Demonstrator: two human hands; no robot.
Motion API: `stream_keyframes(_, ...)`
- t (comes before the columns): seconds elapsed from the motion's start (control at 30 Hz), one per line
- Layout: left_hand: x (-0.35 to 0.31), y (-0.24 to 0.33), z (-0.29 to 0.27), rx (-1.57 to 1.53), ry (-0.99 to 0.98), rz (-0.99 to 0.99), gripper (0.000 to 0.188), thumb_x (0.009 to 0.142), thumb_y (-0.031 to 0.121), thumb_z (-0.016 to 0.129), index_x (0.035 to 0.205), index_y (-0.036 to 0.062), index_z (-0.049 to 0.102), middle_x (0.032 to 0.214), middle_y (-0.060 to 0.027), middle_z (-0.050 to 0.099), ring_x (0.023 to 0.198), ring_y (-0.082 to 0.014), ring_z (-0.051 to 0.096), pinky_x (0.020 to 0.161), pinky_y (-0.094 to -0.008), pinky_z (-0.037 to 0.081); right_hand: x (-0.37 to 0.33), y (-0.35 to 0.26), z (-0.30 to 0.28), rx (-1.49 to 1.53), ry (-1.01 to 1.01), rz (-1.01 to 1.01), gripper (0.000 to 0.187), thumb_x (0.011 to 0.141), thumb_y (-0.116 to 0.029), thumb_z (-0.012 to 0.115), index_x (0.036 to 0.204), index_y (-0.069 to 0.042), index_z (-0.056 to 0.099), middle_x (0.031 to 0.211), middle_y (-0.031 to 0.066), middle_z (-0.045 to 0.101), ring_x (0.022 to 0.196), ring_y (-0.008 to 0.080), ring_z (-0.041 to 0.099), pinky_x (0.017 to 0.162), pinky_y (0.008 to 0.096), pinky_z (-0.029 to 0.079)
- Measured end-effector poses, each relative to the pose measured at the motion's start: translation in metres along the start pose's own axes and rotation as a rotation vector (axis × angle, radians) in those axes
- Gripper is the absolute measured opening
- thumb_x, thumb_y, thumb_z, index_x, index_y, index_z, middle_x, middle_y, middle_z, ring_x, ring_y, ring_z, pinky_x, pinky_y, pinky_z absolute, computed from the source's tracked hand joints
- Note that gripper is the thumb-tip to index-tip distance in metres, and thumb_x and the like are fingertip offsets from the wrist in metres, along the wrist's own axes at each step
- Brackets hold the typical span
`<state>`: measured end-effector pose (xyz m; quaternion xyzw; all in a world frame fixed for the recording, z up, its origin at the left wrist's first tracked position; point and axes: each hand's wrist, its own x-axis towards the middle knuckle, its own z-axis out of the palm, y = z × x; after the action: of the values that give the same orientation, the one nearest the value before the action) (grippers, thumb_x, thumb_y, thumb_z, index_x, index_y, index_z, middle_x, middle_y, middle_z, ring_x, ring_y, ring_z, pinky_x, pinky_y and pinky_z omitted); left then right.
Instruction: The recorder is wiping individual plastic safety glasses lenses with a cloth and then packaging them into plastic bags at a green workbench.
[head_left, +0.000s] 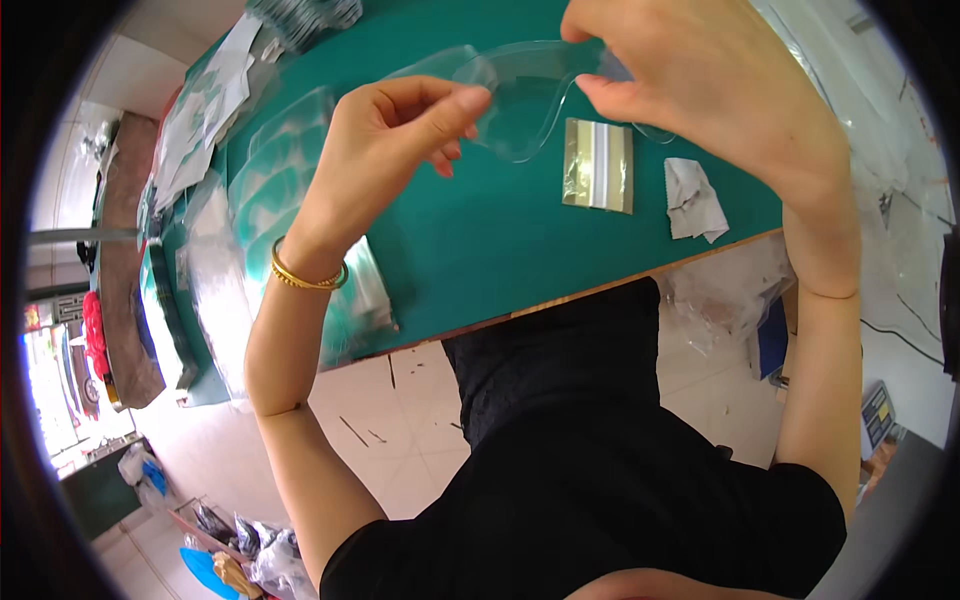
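A clear curved sheet [525,100] is held above the tabletop [450,240], back from the near edge, the left hand [385,125] pinching one end, the right hand [705,90] at the other (grip unclear), probably sparing the sheet's middle from touch.

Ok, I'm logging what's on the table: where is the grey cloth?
In the head view, the grey cloth lies right of centre on the green table, just right of the yellowish packet.

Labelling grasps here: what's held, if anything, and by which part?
A clear plastic sheet: the left hand seems to pinch its left side, the right hand its right side; exact contact points are unclear.
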<state>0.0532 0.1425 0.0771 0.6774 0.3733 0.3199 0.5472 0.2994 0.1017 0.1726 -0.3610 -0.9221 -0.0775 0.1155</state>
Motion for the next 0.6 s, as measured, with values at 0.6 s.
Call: stream_keyframes(0.6, -0.121, -0.056, 0.014, 0.309, 0.32, -0.244, 0.019, 0.092, 0.007, 0.065, 0.107, -0.003, 0.07, 0.083, -0.0051, 0.068, 0.07, -0.0092, 0.061, 0.061, -0.0231, 0.05, -0.018, -0.065, 0.163, 0.249, -0.169, 0.073, 0.023, 0.077, -0.021, 0.073, 0.083, -0.001, 0.063, 0.081, 0.0109, 0.057, 0.08, 0.0293, 0.061, 0.073, 0.0392, 0.049)
